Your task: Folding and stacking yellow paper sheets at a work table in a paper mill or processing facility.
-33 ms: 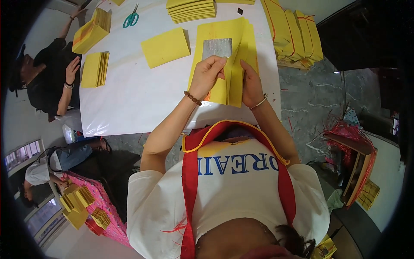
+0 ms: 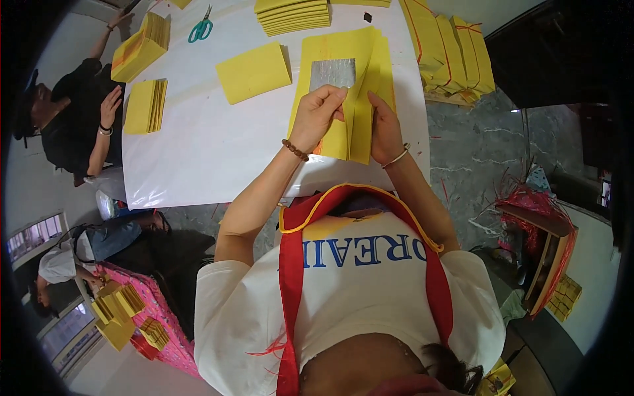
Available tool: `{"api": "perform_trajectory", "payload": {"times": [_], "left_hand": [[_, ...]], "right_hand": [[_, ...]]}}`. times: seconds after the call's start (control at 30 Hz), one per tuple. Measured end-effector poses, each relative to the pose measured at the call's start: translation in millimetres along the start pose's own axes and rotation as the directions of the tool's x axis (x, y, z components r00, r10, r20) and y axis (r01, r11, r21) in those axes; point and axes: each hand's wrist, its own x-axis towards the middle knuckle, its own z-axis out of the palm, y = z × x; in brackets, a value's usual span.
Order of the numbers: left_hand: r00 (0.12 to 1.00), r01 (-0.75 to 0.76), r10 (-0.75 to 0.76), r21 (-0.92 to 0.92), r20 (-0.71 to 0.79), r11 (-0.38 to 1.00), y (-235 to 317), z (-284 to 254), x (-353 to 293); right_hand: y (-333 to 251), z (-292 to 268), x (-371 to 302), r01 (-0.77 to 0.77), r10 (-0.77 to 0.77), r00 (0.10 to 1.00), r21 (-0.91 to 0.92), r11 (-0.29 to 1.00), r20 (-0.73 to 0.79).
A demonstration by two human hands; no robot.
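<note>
Yellow paper sheets [image 2: 331, 46], one bearing a silver foil rectangle [image 2: 333, 71], lie partly raised near the table's right side. My left hand [image 2: 318, 117] is closed, pinching the edge of a lifted sheet between thumb and fingers just below the foil. Along the right edge of the same sheets, my right hand [image 2: 386, 132] grips with its thumb up; its other fingers are mostly hidden. A folded yellow paper bundle [image 2: 253, 72] rests to the left of my hands.
On the white-covered table [image 2: 198, 158] are teal-handled scissors [image 2: 201, 30], a yellow stack [image 2: 292, 16] at the back and yellow bundles [image 2: 145, 107] at the left. A co-worker's hand [image 2: 110, 107] is beside them. Tied yellow bundles [image 2: 456, 53] stand beyond the right edge.
</note>
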Motion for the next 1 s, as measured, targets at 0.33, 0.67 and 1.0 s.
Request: {"api": "perform_trajectory", "payload": {"times": [0.33,0.67,1.0], "left_hand": [[1.000,0.007,-0.007,0.027,-0.022,1.000,0.2,-0.4,-0.8],[1.000,-0.005,0.006,0.020,-0.020,1.000,0.8,1.0,-1.2],[1.000,-0.009,0.010,0.038,-0.017,0.999,-3.0,-1.1,0.0]], "right_hand": [[1.2,-1.0,1.6,-0.007,0.007,1.000,0.003,1.000,-0.025],[0.6,-1.4,0.5,-0.009,0.009,1.000,0.000,1.000,0.021],[1.2,-2.6,2.2,0.012,-0.013,1.000,0.006,1.000,0.026]]}}
